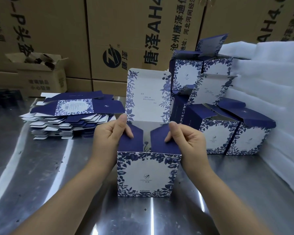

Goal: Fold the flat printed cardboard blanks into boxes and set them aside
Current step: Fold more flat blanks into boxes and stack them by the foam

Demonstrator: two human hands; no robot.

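Note:
A white box with blue floral print [147,175] stands upright on the steel table in front of me, its lid flap [148,95] raised at the back. My left hand [109,138] pinches the dark blue left side flap [131,141], and my right hand [187,139] pinches the right side flap [165,141]. Both flaps tilt inward over the open top. A stack of flat blanks [71,116] lies at the left. Several folded boxes [227,133] with open lids are piled at the right.
The steel table [49,175] runs under everything. White foam sheets [270,90] are heaped at the far right. Large brown cartons [126,31] wall off the back, and a small open carton [41,72] sits at the back left.

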